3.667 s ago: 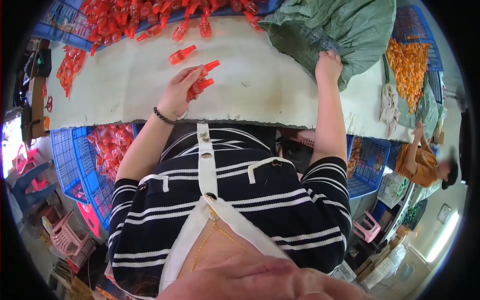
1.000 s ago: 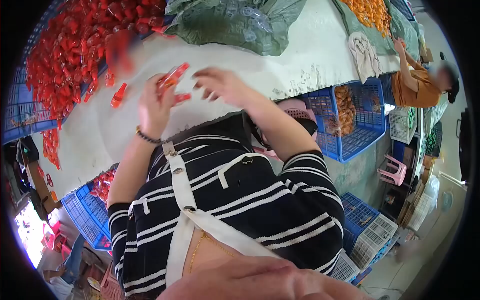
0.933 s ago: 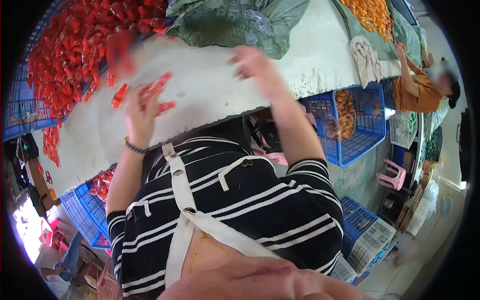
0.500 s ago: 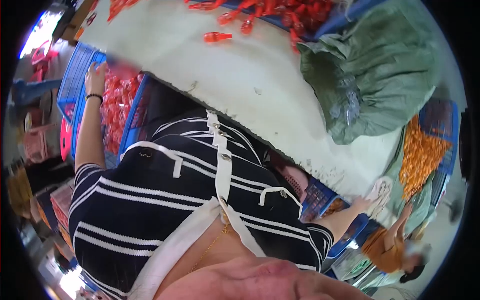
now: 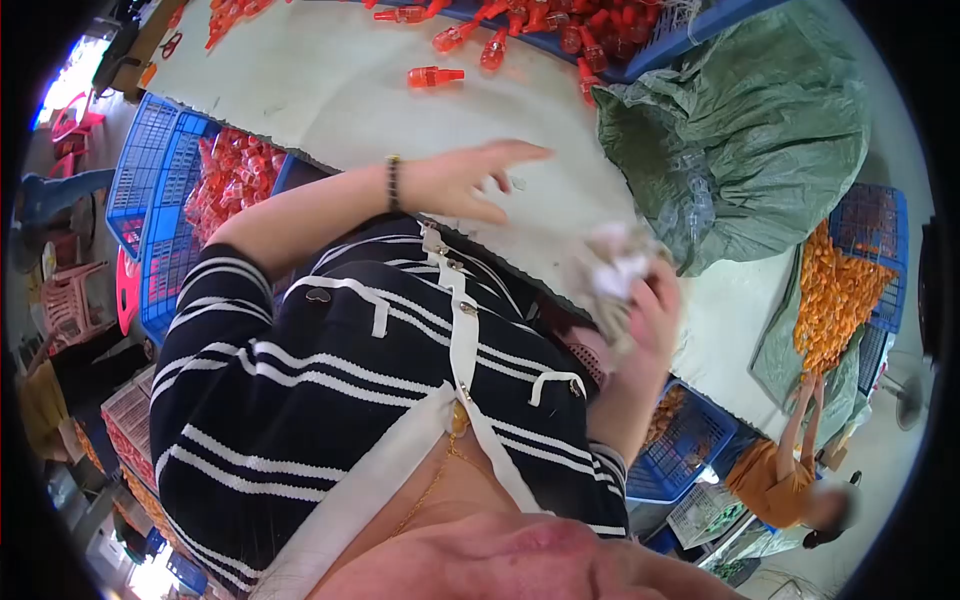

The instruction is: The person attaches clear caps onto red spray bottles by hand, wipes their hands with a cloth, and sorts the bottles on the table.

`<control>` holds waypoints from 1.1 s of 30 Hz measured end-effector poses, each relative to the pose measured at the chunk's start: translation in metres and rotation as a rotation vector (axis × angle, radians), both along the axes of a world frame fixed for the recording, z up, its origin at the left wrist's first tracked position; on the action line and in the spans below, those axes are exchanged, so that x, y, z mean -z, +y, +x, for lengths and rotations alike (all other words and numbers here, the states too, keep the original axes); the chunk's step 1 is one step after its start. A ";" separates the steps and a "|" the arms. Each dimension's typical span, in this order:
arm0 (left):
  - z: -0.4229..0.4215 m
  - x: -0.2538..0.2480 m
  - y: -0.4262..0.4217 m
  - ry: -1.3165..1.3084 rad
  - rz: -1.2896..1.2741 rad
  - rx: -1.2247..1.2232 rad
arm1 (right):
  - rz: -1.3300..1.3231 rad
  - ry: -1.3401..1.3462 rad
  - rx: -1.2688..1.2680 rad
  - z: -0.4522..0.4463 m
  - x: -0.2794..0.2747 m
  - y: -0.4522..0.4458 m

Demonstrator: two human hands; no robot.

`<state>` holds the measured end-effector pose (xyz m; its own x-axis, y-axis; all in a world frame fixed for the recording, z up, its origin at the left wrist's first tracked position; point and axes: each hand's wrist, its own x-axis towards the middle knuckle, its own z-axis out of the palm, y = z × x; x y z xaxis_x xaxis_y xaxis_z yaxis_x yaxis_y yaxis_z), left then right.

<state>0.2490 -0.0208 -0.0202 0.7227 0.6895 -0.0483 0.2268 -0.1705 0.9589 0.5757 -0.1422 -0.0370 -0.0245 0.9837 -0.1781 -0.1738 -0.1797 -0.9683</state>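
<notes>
Just right of centre, the right hand (image 5: 654,314) pinches a cloth (image 5: 615,272), its long axis running roughly up the frame; the left hand (image 5: 452,182), fingers spread, hangs apart to its upper left.

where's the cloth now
In the head view, right of centre: the pale cloth is in the right hand, near the edge of the table, below and left of the green bag.

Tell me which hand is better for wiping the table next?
Probably the right hand: it holds the crumpled cloth near the edge of the table. The left hand is open and looks empty.
</notes>
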 end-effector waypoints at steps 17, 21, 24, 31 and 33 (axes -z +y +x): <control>-0.005 0.081 0.046 0.216 0.049 -0.486 | 0.728 -1.057 -0.207 -0.164 0.071 0.149; -0.020 0.068 0.017 0.212 0.331 -0.472 | 0.743 -1.188 -0.130 -0.166 0.097 0.196; -0.027 0.067 0.015 0.247 0.603 -0.417 | 0.819 -1.058 0.165 -0.172 0.091 0.243; -0.041 0.078 0.007 0.539 0.724 -0.425 | 0.580 -1.511 -0.125 -0.181 0.078 0.248; -0.048 0.077 0.007 0.556 0.728 -0.411 | 0.605 -1.468 -0.113 -0.189 0.070 0.205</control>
